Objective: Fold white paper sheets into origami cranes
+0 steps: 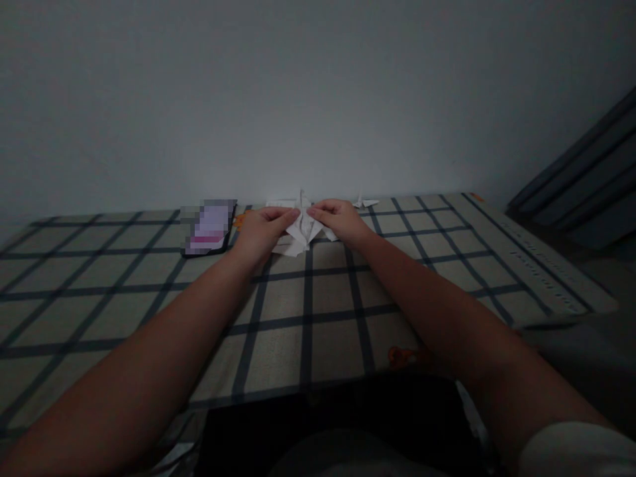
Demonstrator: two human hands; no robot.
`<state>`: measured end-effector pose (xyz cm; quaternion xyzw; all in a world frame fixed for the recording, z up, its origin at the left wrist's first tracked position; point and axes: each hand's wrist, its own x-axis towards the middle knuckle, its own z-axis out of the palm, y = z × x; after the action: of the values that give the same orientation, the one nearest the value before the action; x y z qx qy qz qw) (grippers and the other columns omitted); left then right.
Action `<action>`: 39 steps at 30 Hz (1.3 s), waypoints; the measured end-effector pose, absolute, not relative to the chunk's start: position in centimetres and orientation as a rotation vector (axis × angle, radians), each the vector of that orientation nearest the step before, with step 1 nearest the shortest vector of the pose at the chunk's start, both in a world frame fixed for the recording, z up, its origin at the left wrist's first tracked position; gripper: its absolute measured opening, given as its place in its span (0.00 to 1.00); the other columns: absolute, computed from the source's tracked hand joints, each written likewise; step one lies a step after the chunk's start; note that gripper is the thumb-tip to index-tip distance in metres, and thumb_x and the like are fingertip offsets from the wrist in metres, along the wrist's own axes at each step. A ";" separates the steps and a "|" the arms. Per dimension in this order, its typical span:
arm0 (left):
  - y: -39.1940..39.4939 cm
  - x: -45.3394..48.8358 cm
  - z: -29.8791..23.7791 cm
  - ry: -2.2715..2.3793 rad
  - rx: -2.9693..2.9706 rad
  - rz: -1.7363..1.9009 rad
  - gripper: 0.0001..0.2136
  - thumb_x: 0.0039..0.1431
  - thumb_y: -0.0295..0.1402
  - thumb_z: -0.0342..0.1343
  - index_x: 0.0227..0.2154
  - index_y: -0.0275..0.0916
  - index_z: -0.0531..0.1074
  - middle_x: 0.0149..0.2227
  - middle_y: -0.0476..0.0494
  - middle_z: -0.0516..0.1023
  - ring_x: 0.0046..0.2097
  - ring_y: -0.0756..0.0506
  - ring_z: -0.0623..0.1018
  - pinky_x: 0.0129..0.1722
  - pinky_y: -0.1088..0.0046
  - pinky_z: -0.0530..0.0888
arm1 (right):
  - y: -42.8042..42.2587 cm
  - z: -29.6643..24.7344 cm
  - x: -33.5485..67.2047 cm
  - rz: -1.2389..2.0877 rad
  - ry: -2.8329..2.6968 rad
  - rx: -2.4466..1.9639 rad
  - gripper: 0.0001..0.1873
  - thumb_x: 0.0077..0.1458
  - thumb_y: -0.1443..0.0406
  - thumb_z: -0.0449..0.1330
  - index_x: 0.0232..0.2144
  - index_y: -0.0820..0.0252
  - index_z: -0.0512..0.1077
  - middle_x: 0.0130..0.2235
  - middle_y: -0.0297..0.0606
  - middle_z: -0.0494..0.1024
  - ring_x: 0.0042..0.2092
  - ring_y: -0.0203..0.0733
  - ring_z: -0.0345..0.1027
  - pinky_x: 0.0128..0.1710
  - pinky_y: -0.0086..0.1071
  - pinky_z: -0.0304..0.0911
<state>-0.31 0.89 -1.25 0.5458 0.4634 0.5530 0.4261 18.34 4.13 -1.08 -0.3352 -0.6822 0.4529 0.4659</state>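
On a counter (pixel 283 358) covered with beige cloth in a dark blue grid, near the edge that meets the plain grey wall (pixel 318 99), a small folded piece of white paper (pixel 307 230) stands between two bare hands. The left hand (pixel 264 228) pinches its left side between thumb and forefinger, and the right hand (pixel 342 217) pinches its right side the same way, the two sets of fingertips close together near the middle. A narrow point rises from the folded piece between the hands, and its pale flaps spread out below. Flat white paper (pixel 288 249) lies beneath and beside the left hand; whether it joins the piece being pinched cannot be told. Just beyond the right hand, a small pointed white paper figure (pixel 366 203) rests on the cloth near the wall. To the left of the left hand, well apart from the folded piece, lies a black-edged rectangular phone (pixel 211 228), its lit screen blurred into pale violet and pink blocks. Dark draped fabric (pixel 591 172) hangs at the far right.
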 end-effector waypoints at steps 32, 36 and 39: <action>0.1 0.2 -0.4 1.292 1.494 1.453 0.16 0.49 0.44 0.67 0.33 0.35 0.82 0.32 0.41 0.83 0.32 0.46 0.77 0.32 0.72 0.73 | 4.5 -1.4 18.1 1.123 -1.663 -0.798 0.14 0.48 0.56 0.67 0.29 0.61 0.76 0.33 0.37 0.78 0.35 0.36 0.68 0.38 0.31 0.64; 0.0 0.2 -0.5 1.313 1.513 1.458 0.15 0.49 0.43 0.66 0.33 0.36 0.82 0.31 0.42 0.83 0.31 0.46 0.77 0.32 0.73 0.72 | 4.4 -1.3 18.1 1.141 -1.657 -0.832 0.13 0.50 0.57 0.66 0.30 0.62 0.76 0.32 0.36 0.78 0.34 0.35 0.67 0.36 0.30 0.63; 0.1 0.2 -0.7 1.308 1.522 1.461 0.15 0.49 0.43 0.66 0.34 0.36 0.82 0.32 0.43 0.83 0.31 0.46 0.77 0.32 0.73 0.72 | 4.4 -1.3 18.0 1.138 -1.651 -0.830 0.12 0.50 0.57 0.66 0.30 0.62 0.76 0.32 0.36 0.77 0.34 0.35 0.66 0.35 0.30 0.62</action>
<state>0.19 0.15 -0.66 0.5799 0.4987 0.5570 0.3237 18.04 4.39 -1.33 -0.3381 -0.6727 0.4636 0.4672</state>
